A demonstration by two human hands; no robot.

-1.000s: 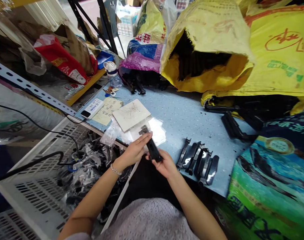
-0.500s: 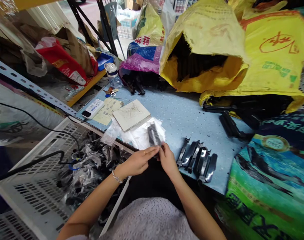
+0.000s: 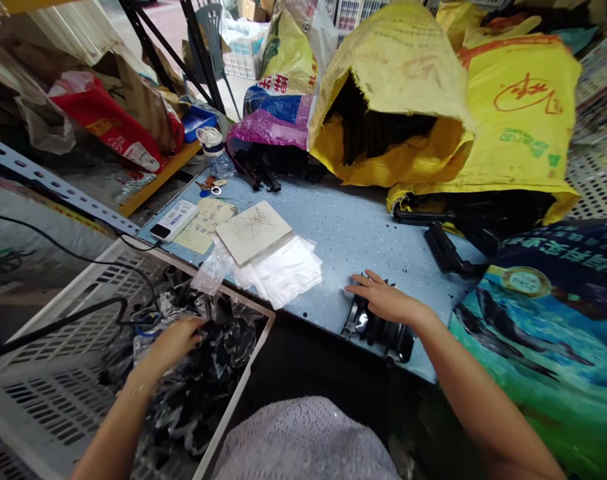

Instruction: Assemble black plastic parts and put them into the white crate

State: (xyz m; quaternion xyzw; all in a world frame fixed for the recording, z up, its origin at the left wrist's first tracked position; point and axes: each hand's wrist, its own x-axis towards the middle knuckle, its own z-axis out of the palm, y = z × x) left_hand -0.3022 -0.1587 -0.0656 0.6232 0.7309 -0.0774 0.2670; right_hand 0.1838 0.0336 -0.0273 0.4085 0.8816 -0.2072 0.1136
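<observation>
My left hand (image 3: 177, 341) is over the white plastic crate (image 3: 63, 380), just above a heap of bagged black parts (image 3: 193, 393); motion blurs its fingers. On the right of the table, my right hand (image 3: 380, 298) lies with fingers spread over a row of glossy black plastic parts (image 3: 378, 332), covering their upper ends. A stack of clear plastic bags (image 3: 294, 270) rests near the table's front edge, partly under a worn pale board (image 3: 253, 231).
Yellow sacks (image 3: 398, 67) with black parts inside stand along the back of the blue table (image 3: 328, 220). At right is a green and blue sack (image 3: 523, 373). A bottle (image 3: 216, 152), keys (image 3: 213, 187) and a white device (image 3: 174, 220) sit at left. A black cable (image 3: 58, 327) crosses the crate.
My hands have parted. The left went down to the crate, the right moved to the row of black parts. The bagged dark piece they held over the plastic bags is gone from there.
</observation>
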